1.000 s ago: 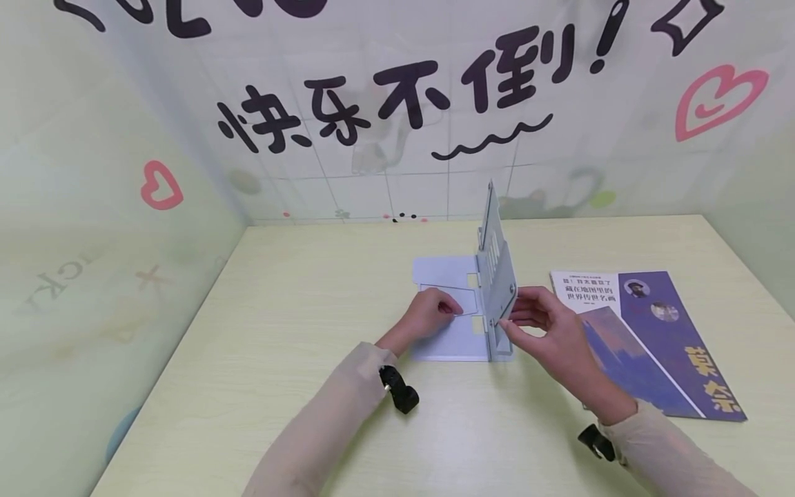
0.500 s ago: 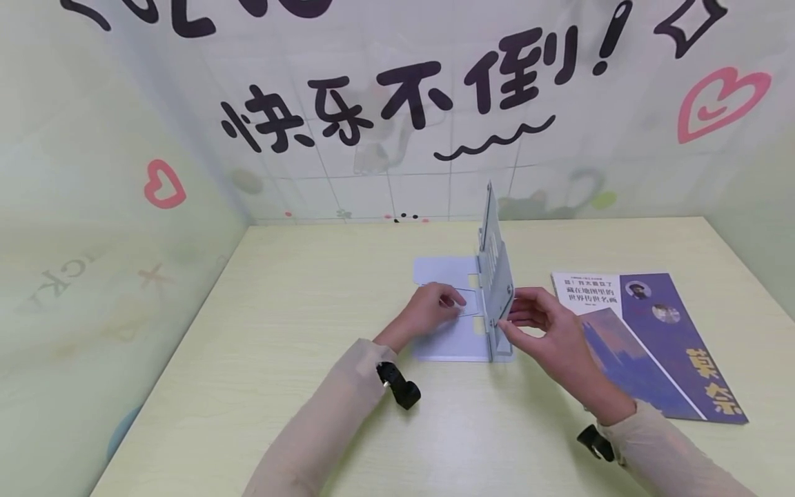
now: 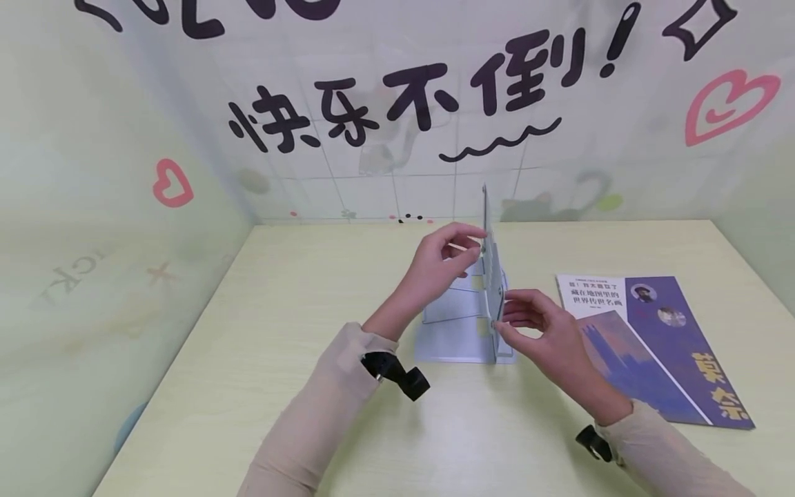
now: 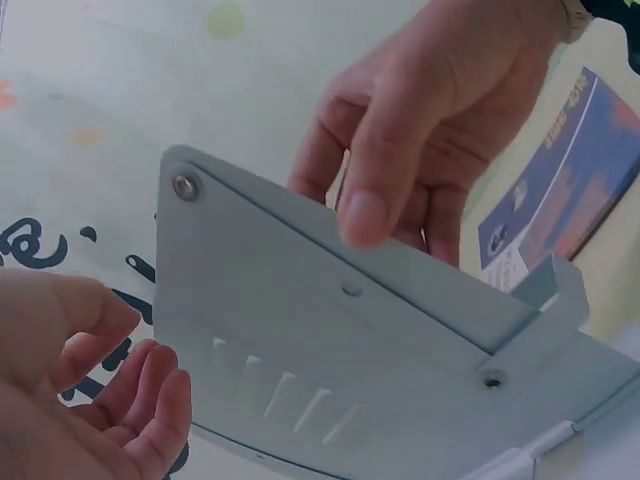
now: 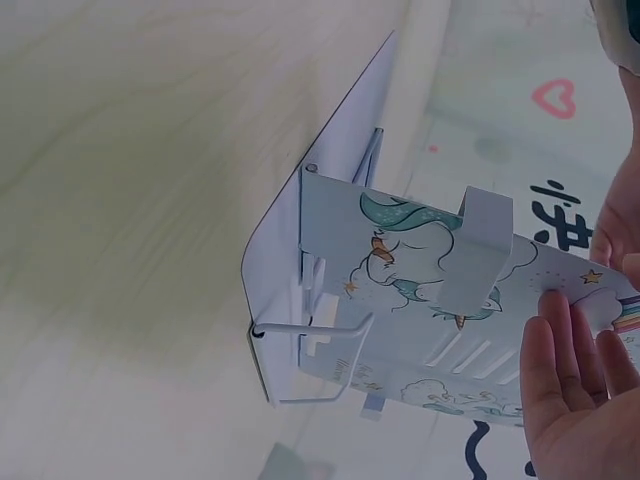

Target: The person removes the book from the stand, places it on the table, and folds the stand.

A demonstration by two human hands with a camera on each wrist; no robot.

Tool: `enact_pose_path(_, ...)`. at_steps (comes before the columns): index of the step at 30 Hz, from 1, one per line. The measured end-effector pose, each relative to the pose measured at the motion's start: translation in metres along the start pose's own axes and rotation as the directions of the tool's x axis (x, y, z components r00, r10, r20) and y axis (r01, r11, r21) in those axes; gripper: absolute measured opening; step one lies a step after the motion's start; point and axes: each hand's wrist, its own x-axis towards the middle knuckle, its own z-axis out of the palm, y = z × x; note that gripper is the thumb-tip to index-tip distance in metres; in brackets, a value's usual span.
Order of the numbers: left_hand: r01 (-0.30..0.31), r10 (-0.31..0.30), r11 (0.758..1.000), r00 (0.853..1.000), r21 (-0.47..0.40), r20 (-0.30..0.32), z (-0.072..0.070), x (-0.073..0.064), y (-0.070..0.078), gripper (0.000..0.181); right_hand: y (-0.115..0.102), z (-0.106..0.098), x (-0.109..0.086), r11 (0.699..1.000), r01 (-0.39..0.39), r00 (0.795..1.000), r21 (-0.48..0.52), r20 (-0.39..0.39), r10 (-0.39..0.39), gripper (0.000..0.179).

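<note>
A pale blue metal book stand is on the table, its base (image 3: 453, 348) lying flat and its hinged panel (image 5: 400, 300) standing nearly upright, printed with unicorns on the right face. My right hand (image 3: 546, 331) pinches the panel's near edge; in the left wrist view its thumb (image 4: 365, 215) lies on the plain face, while the right wrist view has its fingers (image 5: 565, 350) against the print. At the panel's far part, my left hand (image 3: 435, 266) has loosely bent fingers right beside the plain face. Whether they touch it I cannot tell.
A purple and white book (image 3: 667, 345) lies flat on the table to the right of the stand. A wire leg (image 5: 345, 345) sticks out from the stand's base. A printed curtain (image 3: 348, 186) hangs behind the table.
My left hand has risen from the stand's base and moved forward to the panel's far part. The panel has swung a little leftward, nearer to upright. My right hand keeps its hold.
</note>
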Motion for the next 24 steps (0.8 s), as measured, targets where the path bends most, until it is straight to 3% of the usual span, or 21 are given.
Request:
enact_pose_path(6, 0.044, -0.043, 0.998, 0.999, -0.045, 0.034, -0.004, -0.002, 0.014, 0.03, -0.003, 0.008, 0.003, 1.0, 0.014, 1.0, 0.006, 0.022, -0.014, 0.037)
enact_pose_path(14, 0.157, -0.164, 0.983, 0.984, -0.099, -0.063, -0.016, -0.01, 0.01, 0.032, -0.002, 0.021, 0.01, 0.999, 0.041, 0.995, 0.004, 0.088, -0.041, 0.035)
enact_pose_path(19, 0.226, -0.246, 0.963, 0.959, -0.147, -0.142, -0.027, -0.018, 0.002, 0.031, 0.0, 0.029, 0.014, 0.999, 0.03, 0.988, -0.014, 0.152, -0.028, 0.033)
enact_pose_path(24, 0.307, -0.341, 0.935, 0.915, -0.177, -0.215, -0.041, -0.03, -0.008, 0.03, 0.003, 0.04, 0.019, 1.0, 0.0, 0.976, -0.009, 0.218, 0.002, 0.029)
